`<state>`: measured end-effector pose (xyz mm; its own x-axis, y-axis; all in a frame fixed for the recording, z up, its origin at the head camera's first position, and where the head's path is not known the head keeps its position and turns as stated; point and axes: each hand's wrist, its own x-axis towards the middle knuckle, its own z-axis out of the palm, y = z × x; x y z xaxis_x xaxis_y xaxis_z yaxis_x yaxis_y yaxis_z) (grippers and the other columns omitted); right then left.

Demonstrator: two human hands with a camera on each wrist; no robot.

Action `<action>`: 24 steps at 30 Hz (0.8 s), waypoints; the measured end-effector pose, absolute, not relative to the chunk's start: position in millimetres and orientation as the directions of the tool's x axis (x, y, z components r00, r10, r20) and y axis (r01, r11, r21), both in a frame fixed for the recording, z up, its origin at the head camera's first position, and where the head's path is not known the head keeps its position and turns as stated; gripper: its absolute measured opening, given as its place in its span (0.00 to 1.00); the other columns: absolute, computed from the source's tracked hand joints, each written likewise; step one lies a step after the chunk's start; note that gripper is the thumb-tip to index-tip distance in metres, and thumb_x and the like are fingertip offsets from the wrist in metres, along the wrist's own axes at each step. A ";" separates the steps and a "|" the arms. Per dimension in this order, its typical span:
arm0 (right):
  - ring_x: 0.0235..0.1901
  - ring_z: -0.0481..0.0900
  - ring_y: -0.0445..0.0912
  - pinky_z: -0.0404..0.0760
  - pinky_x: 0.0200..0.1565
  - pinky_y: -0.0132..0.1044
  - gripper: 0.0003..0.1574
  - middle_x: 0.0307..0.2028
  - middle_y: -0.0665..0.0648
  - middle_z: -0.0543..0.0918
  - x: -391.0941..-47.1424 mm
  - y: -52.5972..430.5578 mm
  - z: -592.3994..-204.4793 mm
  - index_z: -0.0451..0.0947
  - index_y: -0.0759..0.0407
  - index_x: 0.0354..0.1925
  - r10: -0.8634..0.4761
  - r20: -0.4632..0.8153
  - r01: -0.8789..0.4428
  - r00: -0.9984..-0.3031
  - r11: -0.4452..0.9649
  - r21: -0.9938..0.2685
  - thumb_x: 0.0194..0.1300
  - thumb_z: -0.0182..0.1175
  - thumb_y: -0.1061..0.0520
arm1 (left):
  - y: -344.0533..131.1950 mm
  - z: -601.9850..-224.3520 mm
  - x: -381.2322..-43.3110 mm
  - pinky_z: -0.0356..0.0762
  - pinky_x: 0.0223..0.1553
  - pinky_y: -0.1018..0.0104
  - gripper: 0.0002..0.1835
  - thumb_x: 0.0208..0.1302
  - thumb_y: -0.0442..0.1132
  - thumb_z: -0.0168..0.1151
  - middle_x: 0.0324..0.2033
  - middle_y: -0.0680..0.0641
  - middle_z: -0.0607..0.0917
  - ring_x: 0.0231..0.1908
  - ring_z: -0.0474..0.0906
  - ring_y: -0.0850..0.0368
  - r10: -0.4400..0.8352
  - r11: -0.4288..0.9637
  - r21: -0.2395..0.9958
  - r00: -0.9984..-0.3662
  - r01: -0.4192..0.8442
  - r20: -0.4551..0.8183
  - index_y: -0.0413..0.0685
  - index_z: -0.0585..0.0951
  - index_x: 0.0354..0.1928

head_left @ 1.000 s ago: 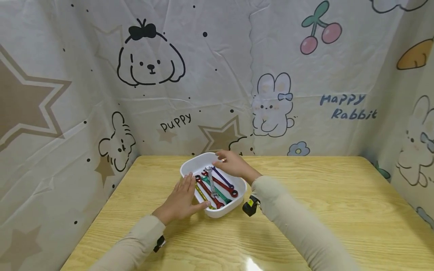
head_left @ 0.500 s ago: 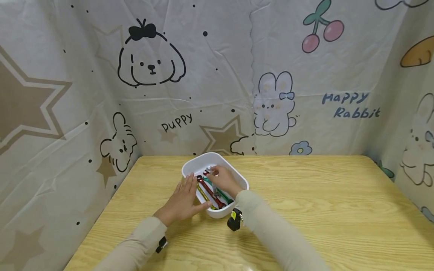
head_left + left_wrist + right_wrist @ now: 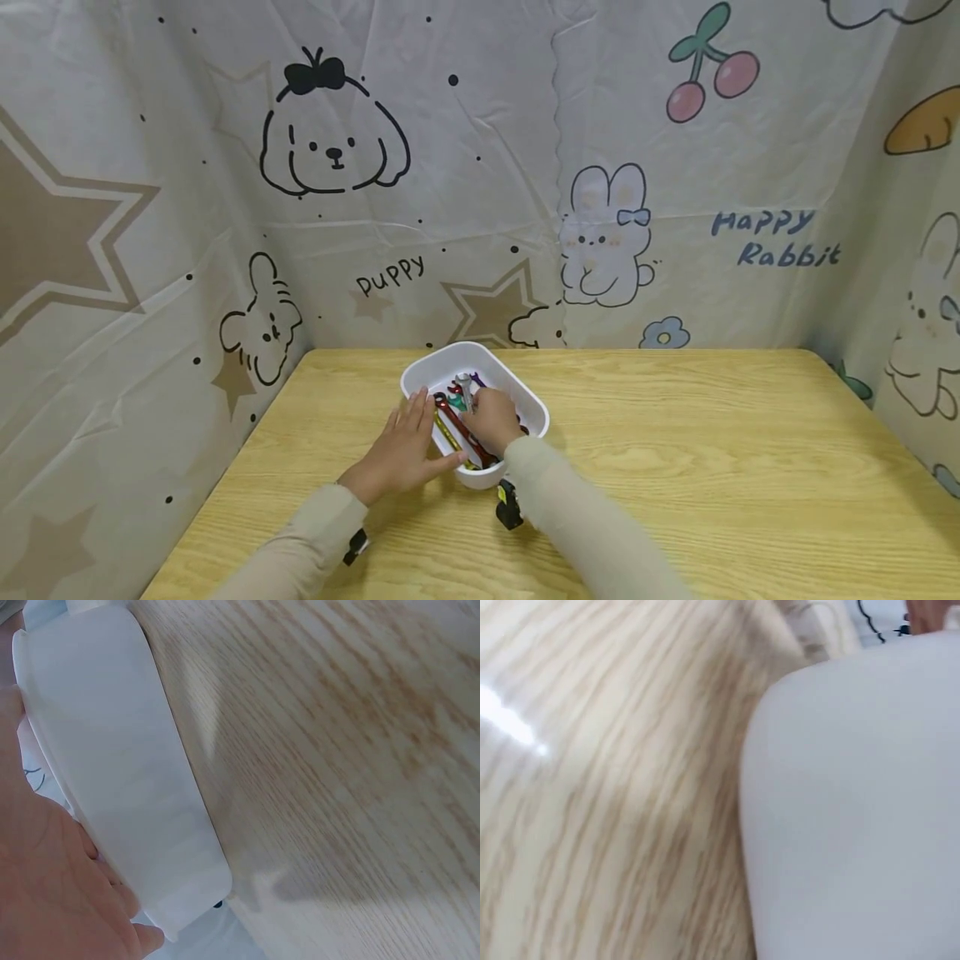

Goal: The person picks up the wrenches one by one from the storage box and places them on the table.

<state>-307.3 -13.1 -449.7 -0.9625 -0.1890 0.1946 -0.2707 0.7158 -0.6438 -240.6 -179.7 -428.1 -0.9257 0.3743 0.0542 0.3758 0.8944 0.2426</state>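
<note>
A white plastic bin [image 3: 442, 365] sits on the table with several coloured wrenches in it. My left hand [image 3: 399, 446] lies along its near left side, fingers straight, with the fingertips at the rim; the left wrist view shows that hand [image 3: 52, 877] against the bin wall [image 3: 127, 765]. My right hand [image 3: 495, 421] reaches down inside, fingers bent over the shaft of a silver wrench [image 3: 464, 383]. I cannot tell whether it pinches that wrench. A yellow wrench [image 3: 450, 435] and a red wrench [image 3: 452, 414] lie left of it. Green and purple wrenches are partly hidden under the hand.
The wood-grain table [image 3: 675, 450] spreads out around the bin. A printed cloth [image 3: 480, 167] hangs behind it and on both sides. In the right wrist view the bin wall [image 3: 855, 810] fills the right half, with tabletop beside it.
My right hand has come from the bin's far right rim down over the wrenches, then nearer to me along the silver one. My left hand has stayed at the rim.
</note>
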 end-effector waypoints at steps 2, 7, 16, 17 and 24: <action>0.17 0.69 0.44 0.69 0.19 0.33 0.18 0.16 0.53 0.73 -306.1 -13.4 -449.7 0.72 0.60 0.17 -0.193 0.191 -0.271 -0.962 0.727 -0.630 0.54 0.69 0.57 | -180.0 -427.8 -240.7 0.44 0.69 0.38 0.57 0.60 0.72 0.50 0.73 0.32 0.46 0.72 0.42 0.35 0.374 0.889 0.259 -0.925 0.377 0.065 0.28 0.50 0.72; 0.14 0.67 0.43 0.66 0.16 0.32 0.27 0.13 0.50 0.69 -305.4 -14.5 -450.8 0.63 0.55 0.10 -0.173 0.181 -0.248 -0.968 0.769 -0.590 0.54 0.69 0.55 | -180.0 -427.1 -241.3 0.42 0.69 0.40 0.57 0.60 0.72 0.49 0.73 0.33 0.44 0.73 0.40 0.36 0.366 0.898 0.248 -0.930 0.365 0.044 0.30 0.48 0.73; 0.16 0.70 0.45 0.70 0.18 0.34 0.17 0.15 0.53 0.73 -306.4 -14.5 -451.3 0.70 0.59 0.14 -0.146 0.161 -0.214 -0.976 0.783 -0.584 0.50 0.68 0.60 | -180.4 -430.0 -241.7 0.42 0.70 0.40 0.58 0.59 0.74 0.47 0.74 0.34 0.43 0.73 0.39 0.39 0.362 0.901 0.242 -0.931 0.360 0.036 0.32 0.47 0.73; 0.17 0.71 0.45 0.70 0.18 0.34 0.15 0.15 0.53 0.73 -306.2 -14.3 -450.8 0.71 0.60 0.16 -0.142 0.153 -0.206 -0.978 0.780 -0.591 0.49 0.67 0.61 | -180.4 -430.3 -242.0 0.42 0.70 0.41 0.59 0.59 0.75 0.46 0.74 0.34 0.43 0.73 0.39 0.39 0.361 0.903 0.236 -0.932 0.358 0.033 0.32 0.46 0.73; 0.20 0.71 0.47 0.72 0.22 0.36 0.13 0.18 0.55 0.75 -303.3 -12.9 -447.8 0.74 0.63 0.20 -0.124 0.101 -0.159 -0.987 0.768 -0.621 0.46 0.70 0.62 | -178.7 -425.6 -239.2 0.43 0.69 0.39 0.57 0.60 0.72 0.49 0.73 0.32 0.45 0.73 0.40 0.37 0.366 0.899 0.239 -0.929 0.366 0.043 0.30 0.48 0.72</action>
